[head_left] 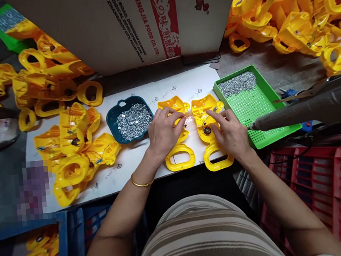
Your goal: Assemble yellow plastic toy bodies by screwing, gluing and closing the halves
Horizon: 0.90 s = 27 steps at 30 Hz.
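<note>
Two yellow plastic shell halves lie side by side on the white sheet, each with a ring-shaped handle toward me. My left hand (165,130) is over the left shell half (180,157), thumb and forefinger pinched on thin red wires (189,116). The wires stretch across to the right shell half (202,119), which has a round black speaker-like part (207,130) inside. My right hand (232,133) rests at that half's right edge, with thumb and forefinger apart on it. Its other fingers are partly hidden.
A dark teal tray (113,125) of screws stands left of my hands. On the right is a green basket (257,142) with more screws; a dark tool-like bar (300,106) juts over it. Yellow shells (75,128) are piled left and back right. Behind stands a cardboard box (105,38).
</note>
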Each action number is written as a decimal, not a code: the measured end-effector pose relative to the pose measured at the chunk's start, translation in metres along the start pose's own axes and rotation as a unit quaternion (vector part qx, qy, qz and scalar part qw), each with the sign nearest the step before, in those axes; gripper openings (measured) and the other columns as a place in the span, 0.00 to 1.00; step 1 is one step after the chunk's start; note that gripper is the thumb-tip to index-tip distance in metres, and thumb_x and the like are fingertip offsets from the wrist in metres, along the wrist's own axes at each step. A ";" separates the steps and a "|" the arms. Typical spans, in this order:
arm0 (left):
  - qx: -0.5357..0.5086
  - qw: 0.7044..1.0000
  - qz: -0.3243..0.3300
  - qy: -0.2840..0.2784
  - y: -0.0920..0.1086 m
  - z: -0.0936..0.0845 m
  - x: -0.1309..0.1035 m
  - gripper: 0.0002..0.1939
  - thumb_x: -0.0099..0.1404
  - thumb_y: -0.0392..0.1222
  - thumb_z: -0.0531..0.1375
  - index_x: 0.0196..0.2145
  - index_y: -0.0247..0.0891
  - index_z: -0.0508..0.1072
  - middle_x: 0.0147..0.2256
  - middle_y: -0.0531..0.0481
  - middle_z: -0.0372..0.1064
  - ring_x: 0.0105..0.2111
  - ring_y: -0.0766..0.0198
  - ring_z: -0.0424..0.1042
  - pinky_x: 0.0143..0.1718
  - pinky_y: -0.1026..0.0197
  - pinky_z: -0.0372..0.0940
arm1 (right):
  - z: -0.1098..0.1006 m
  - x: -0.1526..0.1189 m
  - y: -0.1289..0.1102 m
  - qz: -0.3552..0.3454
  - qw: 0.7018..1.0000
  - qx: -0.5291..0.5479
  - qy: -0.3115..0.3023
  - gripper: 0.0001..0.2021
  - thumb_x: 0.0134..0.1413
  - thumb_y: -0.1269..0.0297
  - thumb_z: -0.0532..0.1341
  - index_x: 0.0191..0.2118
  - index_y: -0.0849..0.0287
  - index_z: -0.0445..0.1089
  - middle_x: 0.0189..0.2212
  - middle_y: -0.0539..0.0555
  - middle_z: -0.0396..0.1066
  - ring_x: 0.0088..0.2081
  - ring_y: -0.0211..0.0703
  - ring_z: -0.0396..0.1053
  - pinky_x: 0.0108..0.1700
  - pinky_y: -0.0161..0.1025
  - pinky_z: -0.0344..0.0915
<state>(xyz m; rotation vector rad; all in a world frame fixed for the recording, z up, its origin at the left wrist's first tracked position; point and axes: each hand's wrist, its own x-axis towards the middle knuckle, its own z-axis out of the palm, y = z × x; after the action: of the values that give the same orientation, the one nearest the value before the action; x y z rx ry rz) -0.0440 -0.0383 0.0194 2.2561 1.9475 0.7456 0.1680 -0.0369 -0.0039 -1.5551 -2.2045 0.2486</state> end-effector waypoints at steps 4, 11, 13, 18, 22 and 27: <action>-0.198 0.971 -0.119 0.060 -0.011 0.002 -0.001 0.09 0.66 0.44 0.57 0.36 0.37 0.75 0.34 0.50 0.74 0.27 0.68 0.68 0.30 0.64 0.64 | 0.005 0.006 0.004 0.020 1.000 0.006 0.000 0.14 0.60 0.65 0.54 0.48 0.56 0.71 0.40 0.55 0.67 0.32 0.40 0.66 0.27 0.36 0.57; -0.057 0.984 -0.153 0.075 -0.030 -0.008 -0.011 0.14 0.66 0.47 0.55 0.29 0.37 0.74 0.24 0.50 0.71 0.21 0.68 0.65 0.26 0.64 0.58 | -0.011 0.016 -0.021 -0.030 0.998 0.033 0.033 0.16 0.57 0.66 0.54 0.50 0.55 0.70 0.43 0.57 0.65 0.39 0.44 0.66 0.26 0.36 0.58; -0.030 0.984 -0.160 0.076 -0.033 -0.010 -0.013 0.12 0.65 0.47 0.57 0.37 0.37 0.75 0.22 0.52 0.70 0.21 0.66 0.66 0.27 0.63 0.58 | -0.013 0.027 -0.036 -0.072 0.997 -0.008 -0.028 0.16 0.56 0.65 0.55 0.49 0.53 0.70 0.42 0.58 0.65 0.41 0.47 0.64 0.23 0.36 0.52; -0.113 0.967 -0.209 0.094 -0.035 -0.012 -0.020 0.37 0.61 0.44 0.61 0.64 0.37 0.52 0.21 0.58 0.67 0.19 0.68 0.64 0.26 0.64 0.61 | -0.003 0.049 -0.053 -0.113 0.977 -0.108 -0.142 0.10 0.52 0.72 0.58 0.39 0.59 0.74 0.40 0.62 0.67 0.38 0.48 0.62 0.23 0.37 0.44; -0.184 0.940 -0.202 0.206 -0.017 -0.021 -0.033 0.39 0.63 0.41 0.60 0.66 0.43 0.45 0.28 0.58 0.66 0.21 0.72 0.60 0.23 0.68 0.59 | -0.009 0.046 -0.041 -0.076 0.988 -0.058 -0.121 0.08 0.56 0.69 0.58 0.35 0.56 0.75 0.39 0.58 0.69 0.38 0.46 0.64 0.24 0.37 0.47; -0.282 0.935 -0.178 0.123 0.023 -0.014 -0.049 0.13 0.65 0.44 0.61 0.46 0.41 0.74 0.29 0.54 0.71 0.22 0.72 0.62 0.26 0.67 0.63 | -0.017 0.024 -0.013 -0.009 0.983 0.185 -0.003 0.07 0.57 0.63 0.61 0.39 0.55 0.76 0.31 0.51 0.69 0.33 0.39 0.67 0.33 0.37 0.62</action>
<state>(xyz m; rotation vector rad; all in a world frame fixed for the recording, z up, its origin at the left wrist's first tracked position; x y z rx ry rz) -0.0320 -0.0929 0.0246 1.4875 1.8374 1.3633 0.1581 -0.0206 0.0220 -1.3299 -2.0313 0.6196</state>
